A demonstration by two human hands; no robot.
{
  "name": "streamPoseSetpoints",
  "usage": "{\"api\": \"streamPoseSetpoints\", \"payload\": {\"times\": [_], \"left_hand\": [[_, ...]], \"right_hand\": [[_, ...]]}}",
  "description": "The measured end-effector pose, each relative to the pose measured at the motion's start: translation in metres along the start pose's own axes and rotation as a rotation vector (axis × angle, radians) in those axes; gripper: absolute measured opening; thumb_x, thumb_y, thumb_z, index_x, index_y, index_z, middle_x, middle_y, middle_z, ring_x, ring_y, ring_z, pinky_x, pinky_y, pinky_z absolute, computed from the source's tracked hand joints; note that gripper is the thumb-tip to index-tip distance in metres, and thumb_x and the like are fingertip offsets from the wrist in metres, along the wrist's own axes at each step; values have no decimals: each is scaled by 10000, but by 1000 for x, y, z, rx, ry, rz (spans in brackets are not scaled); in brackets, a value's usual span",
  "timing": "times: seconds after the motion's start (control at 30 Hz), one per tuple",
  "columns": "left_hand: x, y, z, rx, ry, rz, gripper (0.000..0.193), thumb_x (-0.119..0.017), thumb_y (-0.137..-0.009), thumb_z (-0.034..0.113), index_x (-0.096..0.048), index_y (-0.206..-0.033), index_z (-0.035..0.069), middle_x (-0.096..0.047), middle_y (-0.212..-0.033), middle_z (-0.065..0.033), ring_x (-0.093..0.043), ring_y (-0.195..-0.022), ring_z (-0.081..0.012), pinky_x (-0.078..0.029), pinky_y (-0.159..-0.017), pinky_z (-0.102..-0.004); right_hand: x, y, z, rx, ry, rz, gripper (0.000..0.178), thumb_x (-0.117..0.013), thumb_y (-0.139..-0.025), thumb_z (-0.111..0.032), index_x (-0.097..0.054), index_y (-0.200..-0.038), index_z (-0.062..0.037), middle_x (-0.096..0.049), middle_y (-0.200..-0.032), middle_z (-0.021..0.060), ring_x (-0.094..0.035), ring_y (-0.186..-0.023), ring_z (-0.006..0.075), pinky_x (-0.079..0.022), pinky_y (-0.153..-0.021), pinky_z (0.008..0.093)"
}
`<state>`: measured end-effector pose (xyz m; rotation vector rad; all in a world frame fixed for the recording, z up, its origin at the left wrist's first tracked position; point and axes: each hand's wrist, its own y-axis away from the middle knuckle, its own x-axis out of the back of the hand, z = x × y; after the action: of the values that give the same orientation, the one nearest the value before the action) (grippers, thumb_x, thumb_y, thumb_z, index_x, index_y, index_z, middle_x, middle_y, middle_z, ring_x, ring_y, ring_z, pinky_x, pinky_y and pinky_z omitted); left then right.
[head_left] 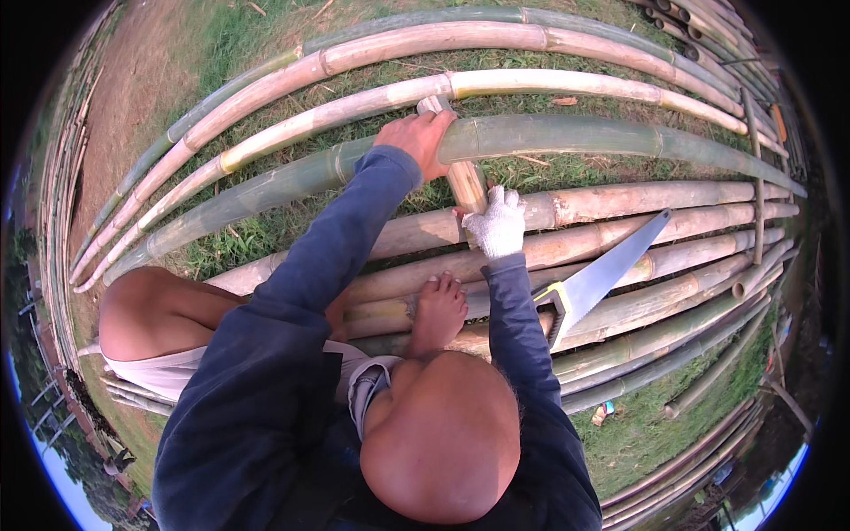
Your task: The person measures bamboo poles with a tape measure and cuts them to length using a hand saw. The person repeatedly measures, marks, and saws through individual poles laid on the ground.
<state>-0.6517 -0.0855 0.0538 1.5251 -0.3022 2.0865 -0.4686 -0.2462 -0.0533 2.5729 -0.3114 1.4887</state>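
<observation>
A thick green bamboo pole (567,137) runs across in front of me, resting over a short split piece of wood or bamboo (465,181). My bare left hand (414,143) is wrapped over the green pole, just left of where the short piece crosses under it. On my right hand (498,223) is a white knit glove; its fingers are closed around the near end of the short piece, partly hidden. A handsaw (611,265) with a yellow and black handle lies on the poles, right of my right forearm.
Several pale bamboo poles (496,82) lie beyond the green one. Nearer poles (611,205) form a row under my bare foot (440,310). A thin crosspiece (757,177) spans them at the right. Grass (239,239) shows between poles; more bamboo is stacked at the far right.
</observation>
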Motion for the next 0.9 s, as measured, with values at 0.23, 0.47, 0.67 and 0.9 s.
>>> {"api": "streamPoseSetpoints", "payload": {"times": [0.23, 0.47, 0.67, 0.9], "left_hand": [[-16, -13, -8, 51, -59, -32, 815, -904, -754, 349, -515, -1451, 181, -686, -1327, -134, -700, -1201, -376, -573, -1009, -506], [-55, -1, -31, 129, 30, -205, 826, -890, -722, 394, -525, -1436, 198, -718, -1281, -129, -716, -1174, -374, -573, -1002, -497], [-56, 7, -53, 175, 35, -262, 828, -882, -736, 416, -524, -1444, 181, -721, -1283, -128, -713, -1182, -362, -569, -1012, -498], [-56, 5, -46, 114, 68, -210, 851, -883, -768, 434, -507, -1480, 161, -691, -1323, -151, -696, -1207, -375, -565, -1026, -499]], "right_hand": [[8, -1, -28, -226, 13, -32, 903, -967, -635, -558, -630, -1300, -50, -604, -1215, 224, -620, -1101, 497, -555, -923, 580], [6, -2, -32, -196, 65, -14, 868, -948, -676, -545, -633, -1333, -74, -604, -1229, 232, -608, -1111, 509, -549, -908, 600], [18, 14, -17, -76, -234, 155, 670, -881, -846, -431, -658, -1361, -66, -638, -1126, 239, -621, -1059, 468, -522, -911, 567], [96, 139, 54, -515, 299, 294, 615, -853, -900, -342, -639, -1402, -58, -658, -1160, 216, -605, -1085, 446, -503, -953, 560]]}}
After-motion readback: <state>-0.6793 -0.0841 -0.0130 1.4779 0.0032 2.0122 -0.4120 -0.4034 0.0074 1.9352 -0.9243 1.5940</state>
